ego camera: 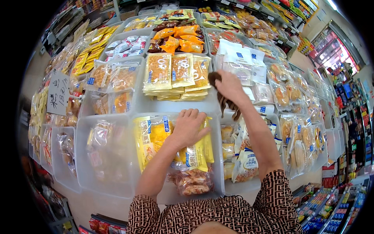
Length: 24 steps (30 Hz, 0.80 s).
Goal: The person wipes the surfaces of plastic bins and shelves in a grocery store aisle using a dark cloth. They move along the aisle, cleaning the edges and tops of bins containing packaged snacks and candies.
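Observation:
My left hand (189, 128) lies palm down, thumb apart, on yellow plastic food packages (157, 136) in the front translucent plastic bin (216, 146). Below them in that bin is a transparent pack of reddish-brown snacks (194, 182). A brown cloth (215, 79) is gripped in my right hand (230, 86), its end hanging down past the wrist. That hand is at the right wall of the middle bin (172, 106), where flat cream-edged snack packets (184, 71) are stacked. White packages (239, 60) lie just right of the cloth.
More bins surround these, with orange packets (181, 36) behind, waffle-like pastries (102, 74) on the left and bagged breads (282, 93) on the right. A handwritten sign (58, 93) stands at the left. Low shelves (324, 204) of packaged goods are at lower right.

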### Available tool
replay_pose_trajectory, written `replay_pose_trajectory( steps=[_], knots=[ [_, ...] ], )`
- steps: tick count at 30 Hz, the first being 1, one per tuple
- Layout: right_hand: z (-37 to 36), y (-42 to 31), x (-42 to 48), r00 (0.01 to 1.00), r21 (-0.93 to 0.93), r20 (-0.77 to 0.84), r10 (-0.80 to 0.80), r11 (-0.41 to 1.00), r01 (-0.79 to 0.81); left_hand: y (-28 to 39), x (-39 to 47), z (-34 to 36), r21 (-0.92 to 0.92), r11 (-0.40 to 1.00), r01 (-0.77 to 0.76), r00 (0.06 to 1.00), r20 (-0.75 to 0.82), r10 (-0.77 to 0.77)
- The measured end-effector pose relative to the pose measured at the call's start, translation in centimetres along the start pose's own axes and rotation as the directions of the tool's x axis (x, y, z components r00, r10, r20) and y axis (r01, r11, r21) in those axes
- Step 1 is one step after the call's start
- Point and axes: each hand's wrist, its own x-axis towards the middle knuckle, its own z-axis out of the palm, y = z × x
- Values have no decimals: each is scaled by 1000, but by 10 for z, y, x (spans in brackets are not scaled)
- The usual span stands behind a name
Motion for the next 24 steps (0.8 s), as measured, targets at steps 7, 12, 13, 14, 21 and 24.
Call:
replay_pose_trajectory(
  steps=[7, 12, 13, 14, 21, 24],
  knots=[
    [23, 17, 88, 990, -188, -15, 140, 972, -141, 5, 3, -2, -35, 999, -13, 1000, 4, 13],
    [39, 0, 86, 993, -389, 120, -24, 919, 69, 3, -1, -5, -30, 999, 15, 999, 38, -14],
    [33, -6, 82, 985, -387, 171, -22, 918, 88, 3, -1, -6, -26, 1000, 17, 999, 37, -16],
    [28, -11, 77, 975, -384, 222, -17, 918, 104, 3, -2, -6, -23, 1000, 17, 999, 38, -16],
    [24, -10, 52, 940, -343, 339, 32, 935, 92, 5, 0, -4, -2, 1000, 8, 1000, 29, -8],
    [21, -15, 41, 919, -349, 390, 54, 932, 93, 5, 2, -6, 3, 1000, 23, 998, 63, -23]
  ],
)
